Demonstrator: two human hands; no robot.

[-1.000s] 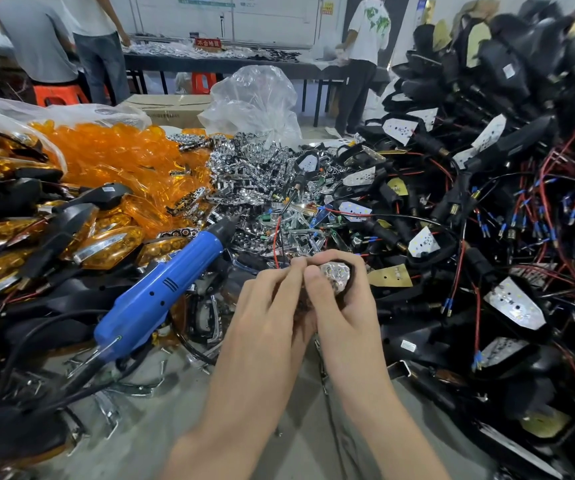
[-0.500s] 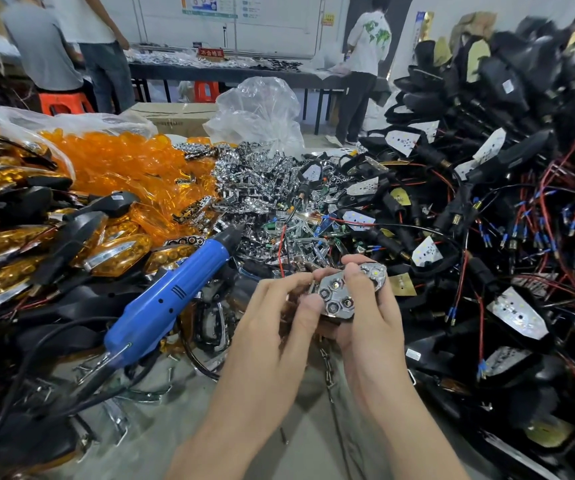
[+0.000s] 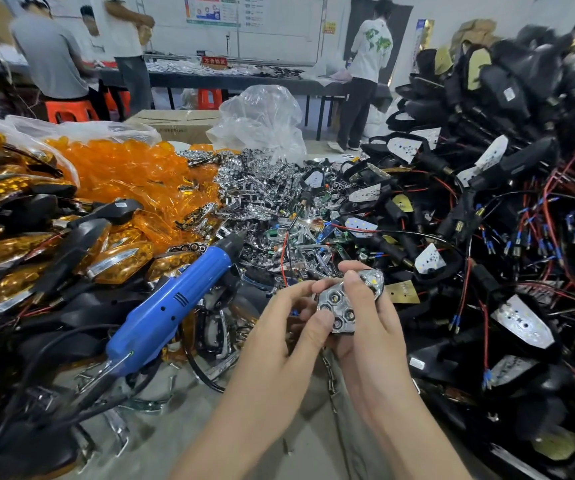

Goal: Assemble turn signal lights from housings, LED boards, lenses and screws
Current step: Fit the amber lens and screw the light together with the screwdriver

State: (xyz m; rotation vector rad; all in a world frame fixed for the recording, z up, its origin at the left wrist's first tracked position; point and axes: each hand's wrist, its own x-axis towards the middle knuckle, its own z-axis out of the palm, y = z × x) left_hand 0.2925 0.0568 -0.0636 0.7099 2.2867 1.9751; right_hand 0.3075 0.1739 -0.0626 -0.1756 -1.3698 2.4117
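Both hands are up over the counter, working one part between them. The left hand pinches the chrome reflector piece at its lower left edge with the thumb. The right hand cradles it from the far side, thumb curled over the top. The piece sits face up, in front of everything else.

It's crowded all round. Just left of the hands lies a blue electric screwdriver, nose pointing up and away, cable trailing toward the near left corner. Beyond it rises a heap of orange lenses, with finished amber lights stacked on the far left. Straight ahead is a glittering pile of chrome reflectors, and a clear plastic bag stands behind that. The whole right side is walled in by black housings tangled with red and blue-tipped wires.

A small chain runs on the counter beneath the wrists. The right fingers are hidden under the piece. Whatever sits beneath the reflector can't be made out. Blurred people stand at tables in the back.
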